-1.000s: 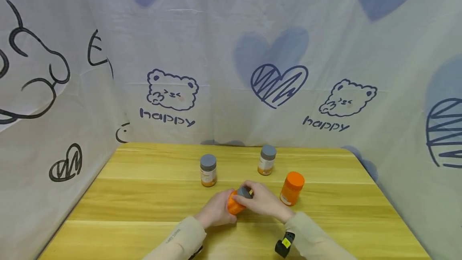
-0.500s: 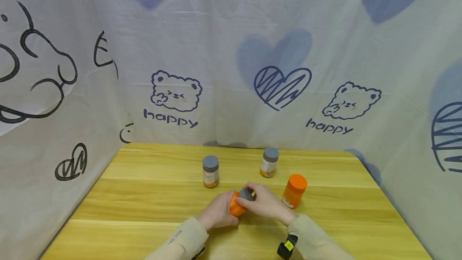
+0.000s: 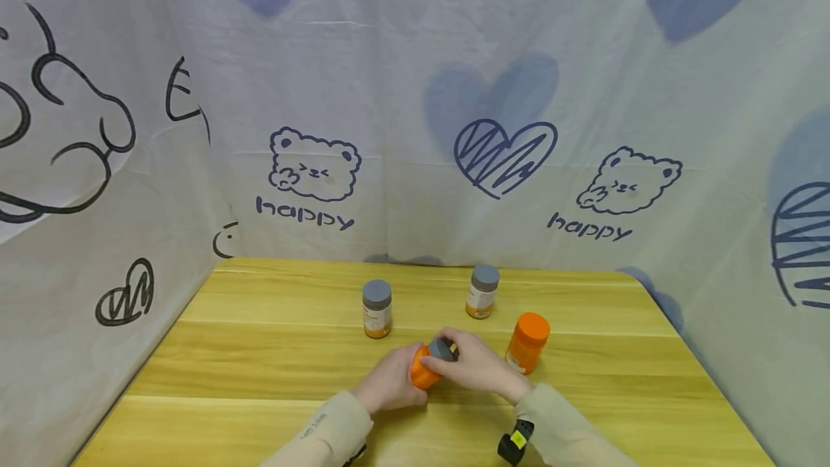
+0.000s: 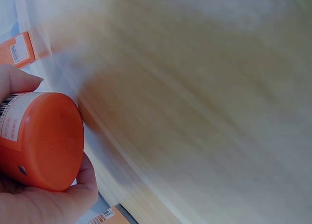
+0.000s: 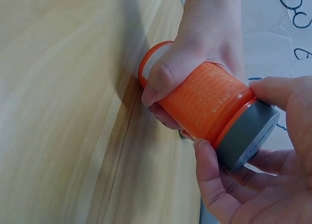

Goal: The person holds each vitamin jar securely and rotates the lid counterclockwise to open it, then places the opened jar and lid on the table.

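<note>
Near the middle of the table, an orange pill bottle [image 3: 424, 368] with a grey lid [image 3: 440, 349] is held tilted, lid toward the right. My left hand [image 3: 392, 378] grips its body; the left wrist view shows the smooth orange base [image 4: 56, 141] facing outward. On the lid end is my right hand [image 3: 478, 364], with thumb and fingers curled around the grey lid [image 5: 247, 135]. In the right wrist view the lid sits on the bottle, and printed text covers the orange body [image 5: 204, 100]. My left palm hides part of the label.
Behind the hands stand two grey-lidded bottles, one at left [image 3: 377, 310] and one farther back [image 3: 482, 292]. An orange-lidded orange bottle [image 3: 528, 343] stands close to my right wrist. The wooden table [image 3: 259, 330] ends at a printed cloth [image 3: 415, 186] at back and sides.
The head view has shifted slightly since a second ago. Both hands keep the same hold on the tilted bottle, and the other bottles stand where they were.
</note>
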